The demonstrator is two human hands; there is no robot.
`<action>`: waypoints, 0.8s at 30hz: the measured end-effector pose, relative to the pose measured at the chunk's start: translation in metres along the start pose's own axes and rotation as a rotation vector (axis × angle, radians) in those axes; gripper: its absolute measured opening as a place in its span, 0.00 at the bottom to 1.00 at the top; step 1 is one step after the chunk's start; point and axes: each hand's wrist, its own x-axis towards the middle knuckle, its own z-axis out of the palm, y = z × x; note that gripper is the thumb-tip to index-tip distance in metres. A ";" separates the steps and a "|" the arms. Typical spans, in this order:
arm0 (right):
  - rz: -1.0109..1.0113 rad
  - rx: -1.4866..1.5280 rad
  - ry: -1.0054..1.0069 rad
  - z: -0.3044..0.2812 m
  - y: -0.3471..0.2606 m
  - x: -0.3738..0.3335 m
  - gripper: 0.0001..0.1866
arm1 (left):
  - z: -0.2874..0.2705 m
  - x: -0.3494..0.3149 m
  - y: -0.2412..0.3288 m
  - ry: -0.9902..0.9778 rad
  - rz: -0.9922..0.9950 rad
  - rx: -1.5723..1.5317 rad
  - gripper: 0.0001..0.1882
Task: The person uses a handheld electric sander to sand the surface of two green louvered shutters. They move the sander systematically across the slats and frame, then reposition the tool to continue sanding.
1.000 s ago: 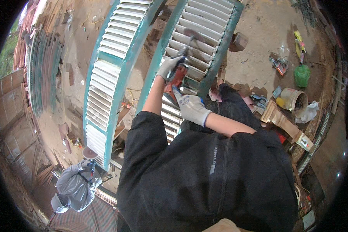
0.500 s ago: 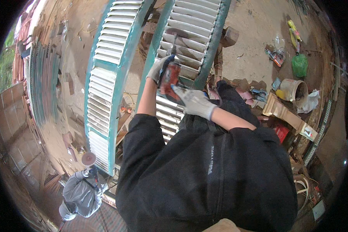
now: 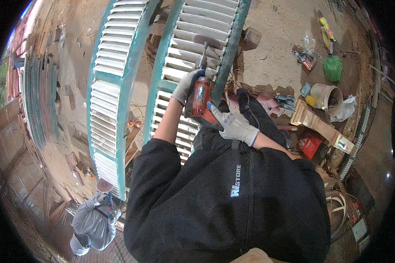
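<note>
A red-bodied power drill [image 3: 202,95] with a round sanding disc [image 3: 207,41] on its long shaft is held over a louvered shutter [image 3: 159,74] with white slats and a green frame. My left hand [image 3: 187,86], in a pale glove with blue fingertips, is closed around the front of the drill, behind the chuck. At the drill's rear handle is my right hand [image 3: 238,126], gloved too, its index finger stretched along the body and its other fingers partly hidden. The disc is over the slats near the right rail; whether it touches them I cannot tell.
A second green-framed shutter [image 3: 119,81] lies to the left. At the lower left a co-worker in grey [image 3: 94,225] holds a tool with a disc. To the right are a white bucket [image 3: 328,97], a wooden box [image 3: 316,120] and a green bag [image 3: 333,69].
The drill and both hands have moved right across the slats and slightly nearer to me. The whole view has shifted, so the shutters appear farther left.
</note>
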 end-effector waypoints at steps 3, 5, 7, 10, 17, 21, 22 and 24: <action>0.026 -0.038 -0.084 -0.002 0.012 -0.011 0.49 | 0.005 0.010 -0.016 -0.102 0.108 0.074 0.12; 0.013 -0.067 -0.051 -0.002 0.020 -0.015 0.48 | 0.006 0.014 -0.025 -0.029 0.157 0.077 0.13; 0.014 -0.091 -0.047 0.000 0.025 -0.015 0.47 | 0.004 0.016 -0.030 -0.042 0.246 0.167 0.13; -0.030 -0.025 -0.001 0.009 0.025 -0.006 0.46 | 0.001 0.015 -0.032 0.071 0.136 -0.001 0.13; 0.028 -0.161 -0.025 0.018 0.019 -0.001 0.47 | 0.000 0.013 -0.031 0.060 0.213 0.182 0.17; 0.000 -0.153 -0.067 0.012 0.003 0.033 0.47 | -0.031 0.013 -0.014 0.197 0.135 0.103 0.17; -0.018 -0.124 -0.035 0.014 -0.007 0.047 0.47 | -0.046 0.012 -0.003 0.165 0.083 0.055 0.18; -0.077 -0.098 0.125 0.019 -0.027 0.069 0.47 | -0.075 0.012 0.018 0.411 0.246 0.465 0.23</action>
